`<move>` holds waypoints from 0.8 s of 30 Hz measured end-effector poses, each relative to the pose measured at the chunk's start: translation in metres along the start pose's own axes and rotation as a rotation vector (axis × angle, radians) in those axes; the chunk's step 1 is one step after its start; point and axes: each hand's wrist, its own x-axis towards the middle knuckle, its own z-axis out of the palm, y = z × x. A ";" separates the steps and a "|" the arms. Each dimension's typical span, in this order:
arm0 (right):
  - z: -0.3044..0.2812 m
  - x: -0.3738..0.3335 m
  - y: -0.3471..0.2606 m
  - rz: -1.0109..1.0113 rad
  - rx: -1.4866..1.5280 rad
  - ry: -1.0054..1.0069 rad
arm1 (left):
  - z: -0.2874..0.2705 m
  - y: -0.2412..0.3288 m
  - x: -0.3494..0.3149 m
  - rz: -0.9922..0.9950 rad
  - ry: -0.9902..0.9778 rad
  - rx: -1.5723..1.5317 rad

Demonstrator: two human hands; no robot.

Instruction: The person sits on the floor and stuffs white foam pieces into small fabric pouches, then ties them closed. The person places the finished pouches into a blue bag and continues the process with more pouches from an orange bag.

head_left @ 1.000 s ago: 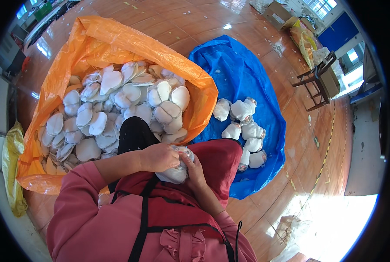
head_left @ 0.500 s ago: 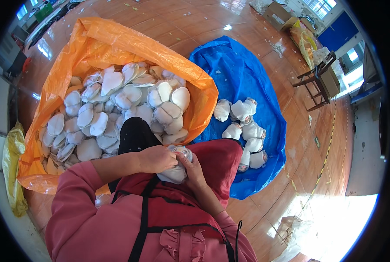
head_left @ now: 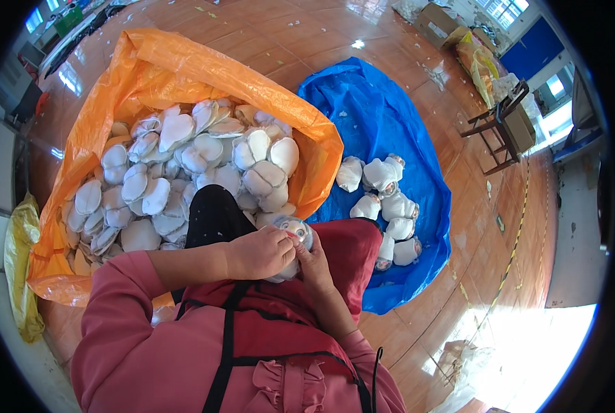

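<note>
Step in hand, my read: fine finger work on the front of one stuffed piece (head_left: 300,226), white with a clear cover and a round eye-like mark. Piece sits above the lap, just in front of the red apron (head_left: 342,251), between the knees. Both hands on it.

Left hand (head_left: 260,252): curled nearly closed, fingertips pinched together at the near edge of the clear cover. A small red bit (head_left: 291,235) shows right at those tips. Can't tell whether they grip it, the cover or the fabric; too small and partly blocked.

Right hand (head_left: 314,267): wrapped on the piece's right side, thumb up by the front, partly closed, gripping. Looks like the steadying hand.

Next move calls for, I'd judge: right grip kept firm so the piece can't roll, left pinch precise, cover not creased.

Around it: orange sack (head_left: 176,56) ahead-left, holding a heap of white padded shapes (head_left: 176,131). Blue sack (head_left: 362,89) ahead-right, spread open, with a small cluster of white bundles (head_left: 383,172), some with clear-covered ends like the held one.
</note>
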 end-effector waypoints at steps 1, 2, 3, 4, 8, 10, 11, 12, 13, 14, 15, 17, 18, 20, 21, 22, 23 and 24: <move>-0.002 0.001 0.002 -0.003 -0.002 -0.009 | -0.001 0.002 0.001 0.016 0.022 0.004; -0.002 0.001 0.004 -0.058 -0.083 0.007 | -0.002 0.003 0.001 0.031 0.045 0.007; -0.002 0.001 0.006 -0.113 -0.163 0.023 | 0.000 0.005 0.000 0.023 0.028 -0.016; -0.001 0.000 0.008 -0.167 -0.246 0.039 | 0.002 0.008 -0.003 0.014 0.012 -0.039; 0.001 -0.005 0.020 -0.300 -0.333 0.063 | -0.002 0.016 -0.011 -0.064 -0.227 -0.177; 0.002 -0.007 0.024 -0.368 -0.336 0.062 | 0.000 0.018 -0.015 -0.143 -0.225 -0.304; 0.004 -0.008 0.026 -0.385 -0.307 0.084 | 0.001 0.018 -0.016 -0.183 -0.223 -0.368; 0.007 -0.008 0.029 -0.402 -0.277 0.106 | 0.000 0.018 -0.018 -0.177 -0.194 -0.324; 0.009 -0.009 0.029 -0.419 -0.247 0.129 | -0.001 0.018 -0.020 -0.170 -0.165 -0.281; 0.010 -0.010 0.026 -0.377 -0.221 0.143 | -0.002 0.018 -0.022 -0.163 -0.136 -0.238; 0.009 -0.012 0.021 -0.335 -0.195 0.157 | -0.003 0.016 -0.023 -0.173 -0.143 -0.244; 0.002 -0.008 0.025 -0.277 -0.144 0.154 | -0.007 0.012 -0.025 -0.196 -0.158 -0.254; 0.001 -0.009 0.029 -0.269 -0.117 0.132 | -0.004 0.011 -0.028 -0.205 -0.170 -0.260; 0.003 -0.012 0.032 -0.248 -0.070 0.083 | 0.011 0.012 -0.036 -0.230 -0.191 -0.275; 0.003 -0.013 0.036 -0.248 -0.050 0.073 | 0.017 0.012 -0.039 -0.277 -0.247 -0.346; 0.002 -0.013 0.039 -0.237 -0.031 0.062 | 0.019 0.012 -0.039 -0.319 -0.303 -0.418; 0.000 -0.013 0.041 -0.227 -0.011 0.050 | 0.019 0.011 -0.039 -0.360 -0.360 -0.489; -0.001 -0.012 0.044 -0.216 0.008 0.038 | 0.019 0.009 -0.039 -0.354 -0.359 -0.507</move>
